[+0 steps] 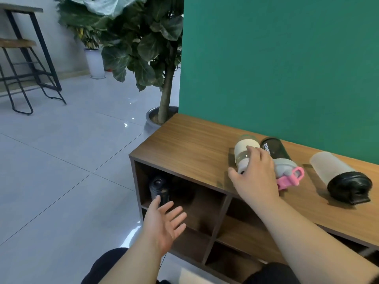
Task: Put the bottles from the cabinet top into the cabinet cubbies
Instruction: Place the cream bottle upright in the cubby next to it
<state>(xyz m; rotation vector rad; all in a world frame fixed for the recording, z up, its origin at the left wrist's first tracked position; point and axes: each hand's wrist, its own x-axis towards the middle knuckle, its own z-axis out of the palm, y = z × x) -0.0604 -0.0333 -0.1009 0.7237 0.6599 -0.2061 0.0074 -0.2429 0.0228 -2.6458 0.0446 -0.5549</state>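
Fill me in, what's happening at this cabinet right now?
A person is moving bottles off the wooden cabinet top into the cubbies below. The right hand is reaching over and touching the cream bottle, which lies on its side; the grip doesn't look closed yet. Beside it lie a dark bottle with a grey-and-pink lid and a frosted bottle with a black cap. The left hand is open and empty in front of the upper-left cubby, where a black bottle already sits.
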